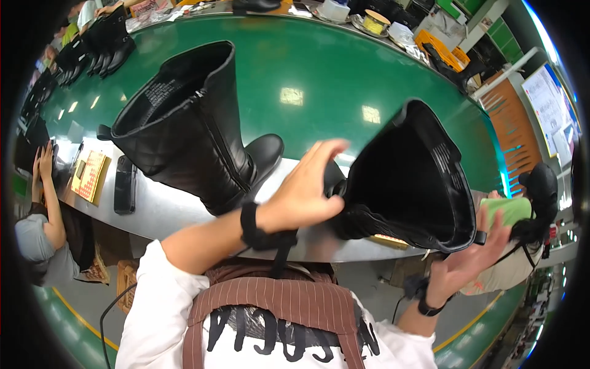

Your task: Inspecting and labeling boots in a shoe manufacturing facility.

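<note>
Two tall black boots stand on the metal edge of the table in front of me. The left boot (184,154) has a quilted shaft, a side zipper and its toe pointing right. The right boot (409,184) leans, its wide shaft opening facing me. My left hand (307,187) is open beside the right boot's ankle, thumb and fingers apart, with nothing visible in it. My right hand (476,252), slightly blurred, is open with fingers spread by the outer rim of the same shaft. Whether either hand touches the boot I cannot tell.
A black phone (125,184) and a yellow-and-red patterned packet (92,175) lie left of the boots. More black boots (107,46) stand far left on the green surface (326,67). A person (52,227) works at left, another (507,264) at right, near a green cloth-like thing (509,211).
</note>
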`<control>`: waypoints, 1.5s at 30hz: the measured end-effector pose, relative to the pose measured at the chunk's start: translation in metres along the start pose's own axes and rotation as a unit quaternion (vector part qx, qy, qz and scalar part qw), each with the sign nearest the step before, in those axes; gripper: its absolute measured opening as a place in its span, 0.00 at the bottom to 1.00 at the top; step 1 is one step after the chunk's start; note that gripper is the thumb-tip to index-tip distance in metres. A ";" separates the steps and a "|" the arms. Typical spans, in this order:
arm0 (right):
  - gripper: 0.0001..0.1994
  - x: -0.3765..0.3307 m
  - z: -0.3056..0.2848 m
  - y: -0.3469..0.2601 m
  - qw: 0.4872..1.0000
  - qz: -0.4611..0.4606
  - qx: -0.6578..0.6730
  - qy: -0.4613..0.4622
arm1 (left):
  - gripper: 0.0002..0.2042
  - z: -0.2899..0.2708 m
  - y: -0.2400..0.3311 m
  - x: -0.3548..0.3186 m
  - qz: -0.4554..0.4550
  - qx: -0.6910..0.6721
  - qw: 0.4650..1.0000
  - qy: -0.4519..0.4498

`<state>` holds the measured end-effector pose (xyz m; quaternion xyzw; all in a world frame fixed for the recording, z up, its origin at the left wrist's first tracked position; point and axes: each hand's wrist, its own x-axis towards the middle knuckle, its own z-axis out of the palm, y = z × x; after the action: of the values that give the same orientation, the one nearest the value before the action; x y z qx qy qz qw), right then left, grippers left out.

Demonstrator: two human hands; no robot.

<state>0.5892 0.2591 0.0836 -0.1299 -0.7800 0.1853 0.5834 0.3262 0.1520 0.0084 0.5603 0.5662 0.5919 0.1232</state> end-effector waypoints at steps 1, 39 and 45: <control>0.46 -0.019 0.003 0.007 0.995 0.057 0.079 -0.024 | 0.31 0.004 -0.004 -0.017 -0.121 0.020 0.992 -0.042; 0.28 -0.139 0.083 0.078 0.865 0.419 0.104 -0.255 | 0.16 -0.026 0.119 0.038 -0.218 -0.412 0.851 -0.242; 0.23 -0.116 0.075 0.060 0.857 0.415 0.096 -0.290 | 0.17 -0.041 0.084 0.004 -0.182 -0.286 0.900 -0.275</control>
<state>0.5495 0.2538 -0.0613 -0.3249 -0.7662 0.5135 0.2092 0.3332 0.1058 0.0896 0.5286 0.4078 0.5182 0.5346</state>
